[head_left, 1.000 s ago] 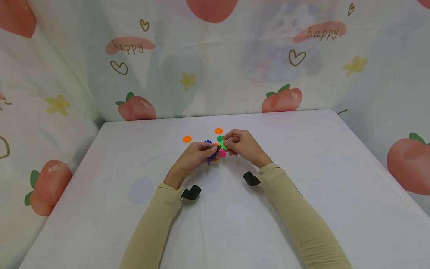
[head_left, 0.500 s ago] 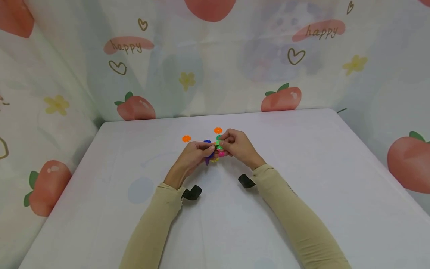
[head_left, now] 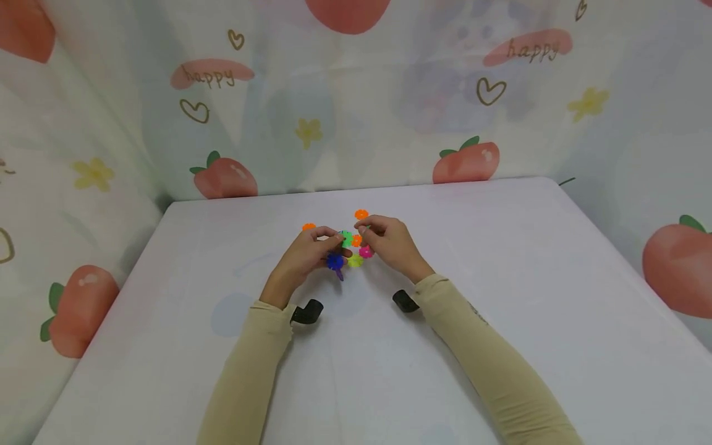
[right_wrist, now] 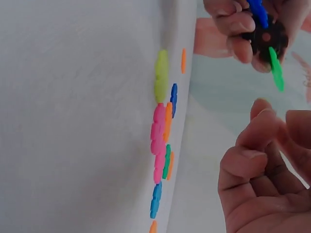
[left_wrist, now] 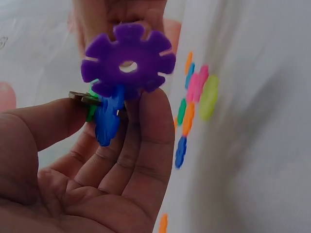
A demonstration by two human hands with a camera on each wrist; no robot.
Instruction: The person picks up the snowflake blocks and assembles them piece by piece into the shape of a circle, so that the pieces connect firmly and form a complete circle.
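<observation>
Assembly step in hand: the left hand [head_left: 303,256] pinches the snowflake-disc cluster [left_wrist: 121,87] above the table [head_left: 500,296]. The right hand [head_left: 389,242], fingers curled and holding nothing, hovers at the cluster's 3 o'clock. The next move likely calls for a loose disc [head_left: 361,214], lying at 12 o'clock.

1. Cluster of interlocked snowflake discs [left_wrist: 119,92]: flat, notched plastic rounds slotted into one another at angles. Held above the worktop in the left hand [head_left: 303,256], pinched between thumb and fingers.
2. Purple disc [left_wrist: 127,65]: uppermost in the left wrist view, face-on, centre hole visible, eight rounded teeth.
3. Blue disc [left_wrist: 108,121]: slotted beneath the purple one, edge-on, hanging down.
4. Dark disc [right_wrist: 265,36]: sits at the cluster's core in the right wrist view.
5. Green disc [right_wrist: 275,70]: sticks out edge-on from the dark one, towards the right hand [head_left: 389,242].
6. Right hand: fingers curled, just beside the cluster; whether they touch it cannot be told.
</observation>
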